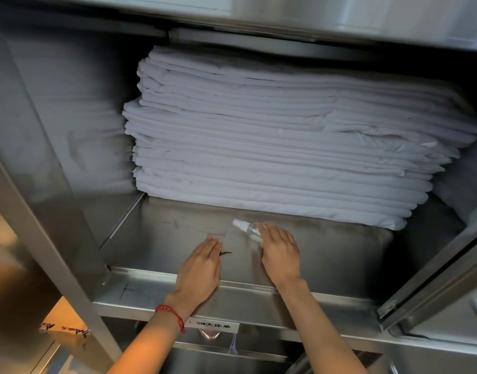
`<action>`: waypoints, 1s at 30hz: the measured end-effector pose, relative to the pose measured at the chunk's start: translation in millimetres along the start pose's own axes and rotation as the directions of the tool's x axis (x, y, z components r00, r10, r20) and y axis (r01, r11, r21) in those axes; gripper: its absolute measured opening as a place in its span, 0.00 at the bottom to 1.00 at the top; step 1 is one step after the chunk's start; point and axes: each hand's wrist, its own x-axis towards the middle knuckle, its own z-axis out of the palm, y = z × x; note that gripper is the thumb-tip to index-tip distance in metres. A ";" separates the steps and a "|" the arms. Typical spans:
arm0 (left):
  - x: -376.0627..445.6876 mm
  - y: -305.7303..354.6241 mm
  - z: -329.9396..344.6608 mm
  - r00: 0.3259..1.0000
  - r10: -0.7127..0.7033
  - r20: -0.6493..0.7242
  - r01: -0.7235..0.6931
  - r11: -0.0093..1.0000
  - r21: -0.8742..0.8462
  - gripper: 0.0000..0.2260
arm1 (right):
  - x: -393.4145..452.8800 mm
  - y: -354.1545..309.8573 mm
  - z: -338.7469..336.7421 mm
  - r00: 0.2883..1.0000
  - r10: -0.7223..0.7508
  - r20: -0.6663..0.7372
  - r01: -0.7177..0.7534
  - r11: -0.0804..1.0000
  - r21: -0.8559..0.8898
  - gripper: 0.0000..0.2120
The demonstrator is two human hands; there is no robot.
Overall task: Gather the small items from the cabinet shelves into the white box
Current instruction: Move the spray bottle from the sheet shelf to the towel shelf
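Note:
A small clear spray bottle (245, 228) with a white nozzle lies on the steel cabinet shelf (162, 238), just in front of a stack of linen. My right hand (279, 251) reaches over the bottle's lower end, fingers curled on it. My left hand (202, 268) lies flat on the shelf to its left, fingers straight. A small dark item (226, 252) pokes out by its thumb side, and a small faint clear piece (213, 235) sits at its fingertips. The white box is out of view.
A tall stack of folded white sheets (272, 136) fills the back of the shelf. The raised front lip (140, 290) carries a label (213, 325). A cabinet door (431, 279) stands open at the right, a steel side wall at the left.

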 end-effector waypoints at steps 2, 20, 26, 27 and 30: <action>-2.1 2.6 -2.3 0.999 0.014 -0.035 -0.014 1.000 0.005 0.18 | -5.0 -2.6 -2.2 1.000 -0.018 -0.007 0.018 1.000 0.013 0.30; -35.2 13.1 -13.1 0.999 -0.006 -0.050 0.007 1.000 0.019 0.16 | -53.0 -19.5 -18.7 0.997 -0.044 -0.060 0.045 0.999 0.014 0.28; -45.2 13.4 -12.7 0.998 0.011 -0.058 -0.010 1.000 0.018 0.18 | -63.4 -20.8 -21.7 0.997 -0.049 -0.051 0.049 0.999 0.011 0.28; -46.7 13.2 -12.6 0.998 0.011 -0.063 -0.010 1.000 0.013 0.18 | -64.9 -20.7 -22.3 0.997 -0.048 -0.053 0.048 0.999 0.012 0.29; -50.4 12.0 -11.5 0.997 0.008 -0.082 -0.009 1.000 -0.007 0.19 | -69.5 -21.8 -23.4 0.997 -0.037 -0.061 0.038 0.999 0.026 0.28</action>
